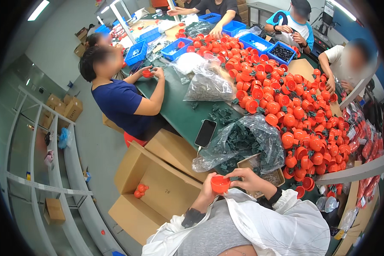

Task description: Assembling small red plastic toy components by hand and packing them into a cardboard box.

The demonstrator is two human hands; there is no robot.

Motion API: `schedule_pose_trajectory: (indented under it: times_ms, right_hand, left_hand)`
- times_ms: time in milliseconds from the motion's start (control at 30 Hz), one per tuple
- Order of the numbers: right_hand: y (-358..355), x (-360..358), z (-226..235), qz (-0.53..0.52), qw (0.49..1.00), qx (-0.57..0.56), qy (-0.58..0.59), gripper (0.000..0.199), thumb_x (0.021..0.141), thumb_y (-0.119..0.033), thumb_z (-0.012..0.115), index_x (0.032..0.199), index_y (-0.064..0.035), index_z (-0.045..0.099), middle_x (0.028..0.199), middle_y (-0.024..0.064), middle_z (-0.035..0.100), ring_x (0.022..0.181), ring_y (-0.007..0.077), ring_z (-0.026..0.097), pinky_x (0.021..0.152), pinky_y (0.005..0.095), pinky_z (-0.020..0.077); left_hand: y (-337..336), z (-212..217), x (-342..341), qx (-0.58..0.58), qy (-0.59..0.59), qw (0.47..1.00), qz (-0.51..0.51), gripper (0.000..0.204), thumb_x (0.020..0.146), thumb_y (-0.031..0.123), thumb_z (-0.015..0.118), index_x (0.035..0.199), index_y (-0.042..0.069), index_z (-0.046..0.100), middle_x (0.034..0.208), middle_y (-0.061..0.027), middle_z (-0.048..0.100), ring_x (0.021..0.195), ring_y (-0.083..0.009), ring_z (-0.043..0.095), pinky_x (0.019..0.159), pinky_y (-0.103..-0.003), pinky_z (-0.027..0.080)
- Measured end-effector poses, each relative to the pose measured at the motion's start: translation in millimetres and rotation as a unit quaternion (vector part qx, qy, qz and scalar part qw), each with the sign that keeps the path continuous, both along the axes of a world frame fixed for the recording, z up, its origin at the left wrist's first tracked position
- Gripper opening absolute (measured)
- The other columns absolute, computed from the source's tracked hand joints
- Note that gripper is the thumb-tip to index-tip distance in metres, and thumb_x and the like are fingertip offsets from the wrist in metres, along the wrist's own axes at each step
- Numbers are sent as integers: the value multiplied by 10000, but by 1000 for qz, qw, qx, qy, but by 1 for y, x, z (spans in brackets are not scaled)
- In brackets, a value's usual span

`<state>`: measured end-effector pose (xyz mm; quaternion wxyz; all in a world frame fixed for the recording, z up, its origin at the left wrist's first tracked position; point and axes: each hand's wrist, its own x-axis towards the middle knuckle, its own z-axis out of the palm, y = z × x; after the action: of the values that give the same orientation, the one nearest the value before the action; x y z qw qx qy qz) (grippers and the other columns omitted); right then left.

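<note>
A small red plastic cup [220,185] is held in front of my body, its round opening facing up. My left hand [206,191] grips its left side with curled fingers. My right hand [248,179] pinches at its right edge, thumb low and index finger bent over; any small part between those fingertips is hidden. Just beyond my hands, a clear plastic bag [266,135] lies open, with dark green plastic clips [243,138] inside it. Beside the bag, a shallow cardboard tray [248,163] sits partly covered.
A large heap of red cups [288,113] covers the green table [170,111]. A phone [205,133] with a cable lies near the edge. Left of me stands an open cardboard box [160,183] with several red pieces [141,190]. A co-worker in blue [119,100] sits left; others work opposite.
</note>
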<state>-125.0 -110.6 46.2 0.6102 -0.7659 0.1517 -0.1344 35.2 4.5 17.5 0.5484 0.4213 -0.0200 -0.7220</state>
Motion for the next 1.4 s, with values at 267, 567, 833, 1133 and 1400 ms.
schedule_pose_trajectory:
  times_ms: [267, 567, 833, 1133, 1400]
  right_hand:
    - [8, 17, 7, -50, 992, -117, 13, 296, 739, -144, 671, 1024, -76, 627, 765, 123, 562, 690, 270, 561, 617, 317, 446]
    - [-4, 47, 11, 56, 998, -20, 20, 372, 817, -117, 538, 1185, -62, 526, 948, 123, 496, 844, 236, 490, 766, 309, 402]
    - [14, 77, 12, 19, 995, -65, 76, 322, 763, 13, 528, 1076, -29, 594, 740, 112, 537, 685, 205, 479, 645, 279, 402]
    - [28, 105, 5, -33, 996, 12, 82, 323, 761, -12, 572, 1078, -60, 608, 752, 80, 527, 690, 148, 493, 649, 239, 406]
    - [-19, 66, -12, -304, 950, 27, 60, 276, 817, -41, 542, 1087, -23, 591, 817, 28, 606, 709, 96, 556, 669, 223, 448]
  left_hand:
    - [3, 5, 3, -83, -283, 954, 56, 344, 730, 113, 711, 980, -12, 510, 872, -100, 595, 691, -130, 597, 575, -238, 512]
    - [7, 2, 24, -152, -357, 910, 149, 353, 698, 168, 739, 957, 24, 547, 933, -57, 582, 845, -125, 557, 759, -259, 455]
    - [30, -16, 32, -129, -270, 934, 195, 297, 783, 234, 662, 945, 25, 525, 909, -46, 577, 830, -106, 543, 736, -247, 453]
    - [48, -13, 67, -196, -286, 917, 199, 260, 770, 111, 648, 950, 6, 493, 1073, -127, 552, 969, -166, 538, 824, -304, 461]
    - [65, -14, 127, -126, -410, 836, 341, 357, 793, 108, 620, 1103, 3, 477, 1003, -81, 574, 876, -107, 552, 647, -204, 482]
